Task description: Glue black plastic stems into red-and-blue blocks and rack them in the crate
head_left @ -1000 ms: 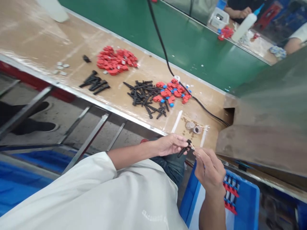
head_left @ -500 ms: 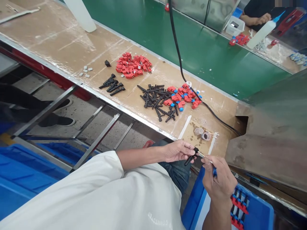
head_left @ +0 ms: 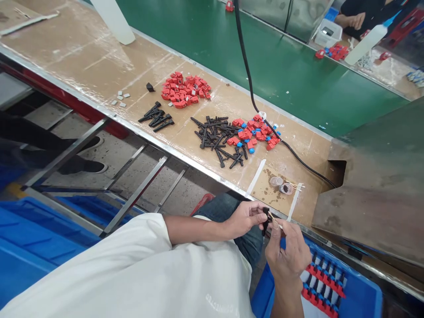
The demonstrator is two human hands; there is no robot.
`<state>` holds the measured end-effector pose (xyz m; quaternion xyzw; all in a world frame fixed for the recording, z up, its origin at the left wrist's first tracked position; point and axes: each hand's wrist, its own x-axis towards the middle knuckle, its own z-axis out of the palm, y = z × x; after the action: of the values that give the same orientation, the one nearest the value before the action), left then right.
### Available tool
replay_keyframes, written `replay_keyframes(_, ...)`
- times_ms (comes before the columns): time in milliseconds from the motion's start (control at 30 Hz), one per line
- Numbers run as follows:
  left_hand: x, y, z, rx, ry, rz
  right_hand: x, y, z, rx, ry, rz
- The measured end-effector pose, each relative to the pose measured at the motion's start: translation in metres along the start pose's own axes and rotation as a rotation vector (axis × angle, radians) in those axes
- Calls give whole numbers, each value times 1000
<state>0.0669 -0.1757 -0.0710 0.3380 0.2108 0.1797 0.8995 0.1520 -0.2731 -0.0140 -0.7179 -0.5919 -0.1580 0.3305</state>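
Observation:
Between the fingers of my left hand (head_left: 247, 219) is a black plastic piece with a blocky head and a long stem (head_left: 265, 217). My right hand (head_left: 289, 249) pinches a thin cotton swab (head_left: 275, 221), and its far tip meets the black piece near the head. Both hands are just off the front edge of the workbench. Just beyond them, on the bench, stand a small cup with dark liquid (head_left: 286, 188) and a second clear cup (head_left: 276, 181). More swabs (head_left: 296, 185) lie by the cups.
Piles of black pieces (head_left: 215, 134), red-and-blue parts (head_left: 256, 132) and red parts (head_left: 185, 90) lie on the bench (head_left: 99, 57). A black cable (head_left: 247, 66) crosses it. A blue bin (head_left: 364, 291) with assembled parts is below right. A person sits across the green belt (head_left: 198, 39).
Both hands have come closer together, the right one moving left. The black piece has turned so that its stem points more steeply downward, with the swab still against it.

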Motion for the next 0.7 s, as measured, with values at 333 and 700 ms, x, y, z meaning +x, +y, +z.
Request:
replay_keyframes(333, -4, 4, -9, 202, -149, -14, -9, 1, -4, 119, -35, 150)
replay_keyframes(700, -3, 16, -7, -49, -158, -270, -9, 9, -7, 230, -58, 245)
